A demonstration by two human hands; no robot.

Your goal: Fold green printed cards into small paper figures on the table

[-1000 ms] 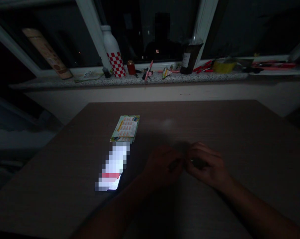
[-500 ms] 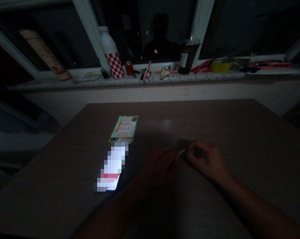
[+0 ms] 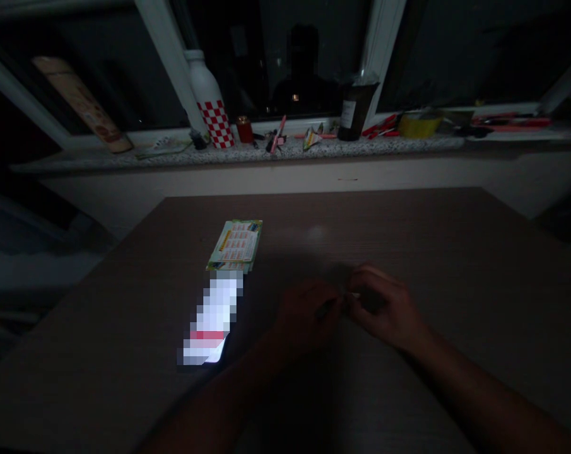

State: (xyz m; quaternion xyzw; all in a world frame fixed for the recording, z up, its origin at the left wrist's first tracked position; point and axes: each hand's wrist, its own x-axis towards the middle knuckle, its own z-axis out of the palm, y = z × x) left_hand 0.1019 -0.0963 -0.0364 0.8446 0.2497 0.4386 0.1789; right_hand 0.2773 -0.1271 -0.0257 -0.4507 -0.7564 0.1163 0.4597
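Note:
Over the dark wooden table, my left hand [image 3: 306, 310] is closed in a pinch, in deep shadow. Its fingertips meet those of my right hand [image 3: 384, 306], whose thumb and fingers curl together in a loop. A small, thin, pale piece [image 3: 354, 295] shows between the fingers where the hands meet; its kind is too small and dim to make out. Left of my hands lies a lit phone [image 3: 216, 318], its screen blurred out. Just beyond it sits a small stack of printed cards [image 3: 236, 243], green-edged with red print.
The wooden table [image 3: 408, 227] reaches a wall below a stone windowsill [image 3: 162, 154]. On the sill stand a white bottle with red checks [image 3: 214, 107], a tall patterned tube [image 3: 84, 107], a small red jar [image 3: 244, 130], a dark pouch [image 3: 354, 113] and a yellow roll [image 3: 420, 125].
My right hand has moved left, so its fingertips now meet my left hand's. The pale piece now reaches in between the right fingers. Phone and cards stay put.

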